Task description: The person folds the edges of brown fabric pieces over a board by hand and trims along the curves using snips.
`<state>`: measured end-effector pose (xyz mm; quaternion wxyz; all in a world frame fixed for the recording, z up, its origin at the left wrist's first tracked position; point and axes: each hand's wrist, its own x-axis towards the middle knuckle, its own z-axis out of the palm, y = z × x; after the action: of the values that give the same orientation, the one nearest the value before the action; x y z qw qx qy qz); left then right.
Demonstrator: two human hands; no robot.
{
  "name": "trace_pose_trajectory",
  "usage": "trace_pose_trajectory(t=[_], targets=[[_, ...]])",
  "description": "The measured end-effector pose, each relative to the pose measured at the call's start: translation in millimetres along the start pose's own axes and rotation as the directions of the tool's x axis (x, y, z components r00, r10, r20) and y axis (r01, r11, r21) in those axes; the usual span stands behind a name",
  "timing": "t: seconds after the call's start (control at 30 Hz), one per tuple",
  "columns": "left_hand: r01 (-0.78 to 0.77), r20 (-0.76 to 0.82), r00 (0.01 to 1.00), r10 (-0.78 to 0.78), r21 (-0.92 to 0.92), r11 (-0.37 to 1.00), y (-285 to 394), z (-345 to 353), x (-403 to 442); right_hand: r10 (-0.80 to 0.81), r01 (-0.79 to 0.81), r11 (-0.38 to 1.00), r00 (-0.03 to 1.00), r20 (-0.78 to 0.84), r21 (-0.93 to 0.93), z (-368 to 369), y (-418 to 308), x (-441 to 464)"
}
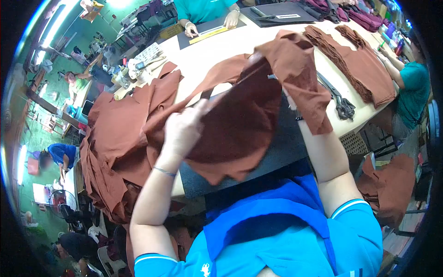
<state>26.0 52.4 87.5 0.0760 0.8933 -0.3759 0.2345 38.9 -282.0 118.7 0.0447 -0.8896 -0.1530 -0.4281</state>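
A large brown leather piece point(240, 120) is lifted off the table, its dark side showing, its lower edge hanging over a dark board point(286, 147). My left hand point(184, 129), blurred by motion, is closed on the leather's edge at the left. My right hand point(290, 99) is mostly hidden beneath a fold of leather draped over the wrist, so its fingers cannot be made out. Beside my left arm lies a heap of brown leather point(120, 134), spilling over the table edge.
Large black-handled scissors point(342, 104) lie at the right. Beyond them are stacked brown leather pieces point(364, 69) near a co-worker in a green shirt point(414, 83). Across the table point(207, 57), another person's hands hold a yellow ruler point(212, 34). More leather point(390, 189) hangs at lower right.
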Motion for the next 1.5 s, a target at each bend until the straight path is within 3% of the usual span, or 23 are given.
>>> trace_pose_trajectory(t=[0.07, 0.1, 0.13, 0.2, 0.27, 0.33, 0.37, 0.4, 0.5, 0.67, 0.7, 0.73, 0.77, 0.83, 0.87, 0.9, 0.97, 1.0, 1.07, 1.13, 1.27, 1.4, 1.5], targets=[[0.043, 0.034, 0.998, -0.048, 0.127, 0.991, -37, -21, -5, 0.142, -0.144, 0.988, 0.989, -0.029, -0.055, -18, 17, 10], [0.151, 0.147, 0.969, -0.200, 0.286, 0.946, -56, -31, -12, 0.278, -0.279, 0.960, 0.960, -0.041, -0.012, -35, 18, 15], [0.091, 0.042, 0.993, -0.109, 0.318, 0.944, -77, -42, -19, 0.406, -0.405, 0.914, 0.912, -0.053, 0.032, -52, 20, 20], [0.207, 0.061, 0.967, -0.249, 0.390, 0.897, -115, -71, -32, 0.497, -0.495, 0.868, 0.867, -0.034, 0.045, -58, 47, 19], [0.297, 0.001, 0.936, -0.351, 0.529, 0.795, -174, -94, -56, 0.301, -0.328, 0.942, 0.921, -0.247, -0.077, -62, 71, 12], [0.541, -0.049, 0.721, -0.691, 0.663, 0.517, -252, -106, -95, 0.231, -0.265, 0.962, 0.922, -0.312, -0.068, -57, 100, 6], [0.531, -0.156, 0.593, -0.790, 0.813, 0.239, -253, -112, -103, 0.103, -0.173, 0.973, 0.918, -0.382, -0.153, -33, 141, -3], [0.545, -0.209, 0.506, -0.837, 0.830, 0.123, -268, -110, -112, 0.069, -0.160, 0.966, 0.915, -0.397, -0.202, -31, 153, -3], [0.594, -0.264, 0.748, -0.609, 0.674, 0.439, -237, -82, -93, 0.164, -0.269, 0.924, 0.921, -0.352, -0.273, -62, 163, 20], [0.389, 0.035, 0.899, -0.437, 0.396, 0.831, -88, -19, -49, 0.318, -0.404, 0.846, 0.906, -0.279, -0.349, -119, 163, 60], [0.418, 0.130, 0.884, -0.448, 0.209, 0.884, -58, -19, -40, 0.310, -0.394, 0.851, 0.911, -0.271, -0.349, -117, 163, 59], [0.333, 0.078, 0.943, -0.324, -0.293, 0.897, -58, 4, -42, 0.300, -0.375, 0.862, 0.920, -0.253, -0.341, -108, 158, 56], [0.340, 0.077, 0.927, -0.366, -0.582, 0.739, -35, 13, -38, 0.283, -0.338, 0.892, 0.935, -0.212, -0.301, -95, 148, 53], [0.458, 0.366, 0.807, -0.463, -0.883, 0.100, -6, 31, -35, 0.244, -0.256, 0.953, 0.966, -0.089, -0.161, -63, 118, 49], [0.468, 0.528, 0.732, -0.431, -0.849, -0.244, 7, 31, -30, 0.209, -0.209, 0.976, 0.978, -0.005, -0.055, -44, 91, 46], [0.392, 0.562, 0.761, -0.323, -0.796, -0.461, 6, 38, -34, 0.161, -0.168, 0.983, 0.982, 0.094, 0.072, -24, 57, 39], [0.249, 0.551, 0.829, -0.097, -0.518, -0.818, -3, 56, -51, 0.026, -0.108, 0.939, 0.969, 0.244, 0.327, 11, -19, 15], [0.166, 0.595, 0.796, -0.109, -0.388, -0.907, -8, 59, -62, -0.049, -0.072, 0.906, 0.961, 0.272, 0.417, 22, -52, -1], [0.093, 0.658, 0.729, -0.190, -0.370, -0.924, -14, 52, -80, -0.177, 0.002, 0.835, 0.947, 0.266, 0.550, 38, -108, -33], [0.109, 0.619, 0.769, -0.158, -0.371, -0.922, -19, 35, -93, -0.242, 0.044, 0.787, 0.939, 0.243, 0.615, 40, -137, -55], [0.232, 0.639, 0.753, -0.155, -0.478, -0.847, -32, 36, -100, -0.285, 0.082, 0.738, 0.938, 0.199, 0.670, 32, -156, -79], [0.577, 0.587, 0.744, -0.320, -0.805, -0.137, -20, 49, -94, -0.352, 0.132, 0.678, 0.922, 0.161, 0.723, 24, -173, -88], [0.464, 0.580, 0.708, -0.404, -0.812, -0.353, -2, 79, -52, -0.411, 0.178, 0.611, 0.904, 0.117, 0.771, 18, -189, -89]])
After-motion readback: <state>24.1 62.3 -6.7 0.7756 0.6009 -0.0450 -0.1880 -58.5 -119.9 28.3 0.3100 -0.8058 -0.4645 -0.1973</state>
